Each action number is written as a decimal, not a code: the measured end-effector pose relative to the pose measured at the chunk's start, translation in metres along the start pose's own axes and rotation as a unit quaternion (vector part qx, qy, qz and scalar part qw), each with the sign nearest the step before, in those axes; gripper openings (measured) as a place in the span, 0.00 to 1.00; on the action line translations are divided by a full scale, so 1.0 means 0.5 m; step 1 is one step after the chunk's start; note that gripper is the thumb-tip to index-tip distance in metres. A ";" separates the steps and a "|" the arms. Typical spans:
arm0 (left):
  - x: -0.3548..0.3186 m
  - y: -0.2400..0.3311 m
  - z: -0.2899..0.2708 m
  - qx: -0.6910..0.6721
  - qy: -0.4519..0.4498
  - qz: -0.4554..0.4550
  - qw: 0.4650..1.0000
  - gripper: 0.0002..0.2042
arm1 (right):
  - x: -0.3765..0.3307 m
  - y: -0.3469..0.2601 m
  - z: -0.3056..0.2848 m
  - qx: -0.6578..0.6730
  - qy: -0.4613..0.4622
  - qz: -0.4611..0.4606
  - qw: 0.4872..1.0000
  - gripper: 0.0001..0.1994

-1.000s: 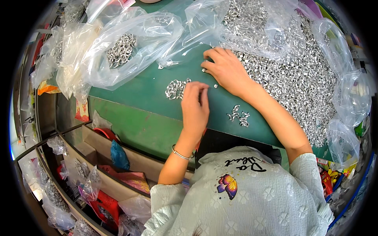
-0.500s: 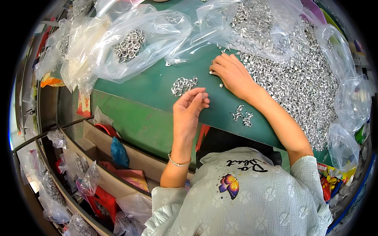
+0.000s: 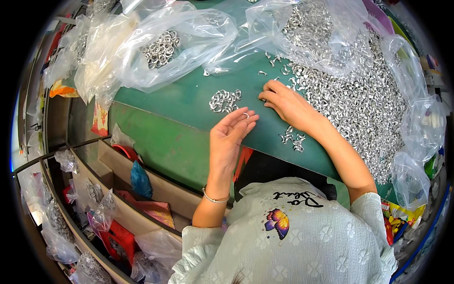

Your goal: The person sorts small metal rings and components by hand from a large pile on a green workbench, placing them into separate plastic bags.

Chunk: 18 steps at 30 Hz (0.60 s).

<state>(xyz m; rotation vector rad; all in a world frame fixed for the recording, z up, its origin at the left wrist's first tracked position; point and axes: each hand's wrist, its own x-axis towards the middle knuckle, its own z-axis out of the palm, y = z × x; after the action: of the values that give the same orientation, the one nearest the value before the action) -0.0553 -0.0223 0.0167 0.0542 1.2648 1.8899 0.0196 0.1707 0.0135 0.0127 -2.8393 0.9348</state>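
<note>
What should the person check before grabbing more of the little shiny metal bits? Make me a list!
1. Left hand free to take another: not ok, a single small metal piece rests on its fingertips.
2. Right hand at the supply: ok, its fingers touch the edge of the big heap of metal pieces.
3. Small sorted pile within reach: ok, it lies on the green table just beyond the left fingertips.
4. Second little cluster kept apart: ok, it sits separately beside the right wrist.
5. Clear bag with pieces open for filling: cannot tell.
</note>
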 end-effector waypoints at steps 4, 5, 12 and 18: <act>-0.002 -0.001 0.003 -0.002 -0.008 -0.005 1.000 0.15 | -0.003 0.010 0.013 -0.033 0.019 0.023 0.999 0.11; -0.003 -0.001 0.005 -0.004 -0.009 -0.005 1.000 0.14 | -0.004 0.010 0.014 -0.046 0.026 0.036 0.998 0.11; -0.029 -0.004 -0.003 0.030 0.024 -0.001 0.999 0.12 | 0.002 0.000 0.015 -0.141 0.003 0.035 0.989 0.06; -0.053 -0.008 0.010 0.032 0.006 0.026 0.999 0.10 | 0.007 0.018 0.009 0.001 0.041 0.057 0.998 0.06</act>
<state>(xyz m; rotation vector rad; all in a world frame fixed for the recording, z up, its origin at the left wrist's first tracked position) -0.0336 -0.0353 0.0263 0.1106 1.3430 1.8971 0.0150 0.1755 0.0051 -0.1852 -2.7875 0.9372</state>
